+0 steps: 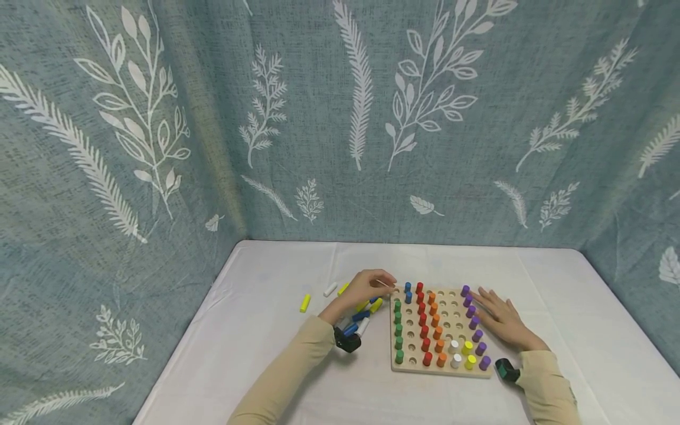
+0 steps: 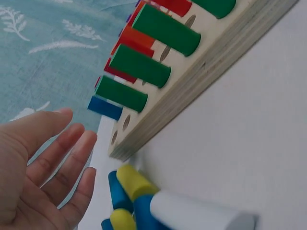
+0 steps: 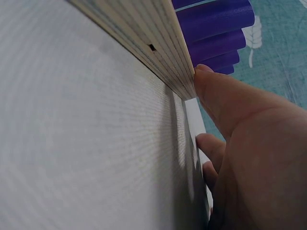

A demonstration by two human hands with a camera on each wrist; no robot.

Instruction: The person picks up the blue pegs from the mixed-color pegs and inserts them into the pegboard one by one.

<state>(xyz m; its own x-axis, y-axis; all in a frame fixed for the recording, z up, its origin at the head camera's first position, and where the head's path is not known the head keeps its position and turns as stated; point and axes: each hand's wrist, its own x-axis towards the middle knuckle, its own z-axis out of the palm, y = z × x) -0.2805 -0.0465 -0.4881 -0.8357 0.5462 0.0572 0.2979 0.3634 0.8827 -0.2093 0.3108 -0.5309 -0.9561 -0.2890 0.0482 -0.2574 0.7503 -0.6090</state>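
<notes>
While your right hand (image 1: pixel 499 319) lies flat on the worktop (image 1: pixel 265 354) against the right edge of the wooden pegboard (image 1: pixel 440 366), fingers straight and thumb pressed to its layered plywood side, it seems to be there to keep the board from sliding. Your left hand (image 1: pixel 366 289) sits at the board's far left corner; from the left wrist view its fingers are relaxed and spread, holding nothing, though in the head view something thin and pale seems to sit at the fingertips, too small to tell.

On the pegboard, smooth round pegs stand upright in colour columns: green pegs (image 1: pixel 398 330) along the left edge, a couple of blue pegs (image 1: pixel 408 292) next to them at the far end, then red pegs (image 1: pixel 423 321), orange pegs (image 1: pixel 435 324), and purple pegs (image 1: pixel 474 324) down the right edge. Near the front right sit white pegs (image 1: pixel 454 353) and yellow pegs (image 1: pixel 468 354). Many holes between are open.

Just left of the board, under your left forearm, lies a loose heap of spare pegs (image 1: pixel 361 316) in yellow, blue and white, within easy reach. Farther left lie a lone yellow peg (image 1: pixel 305 303) and a lone white peg (image 1: pixel 330 289). A pale, finely woven cloth covers the worktop.
</notes>
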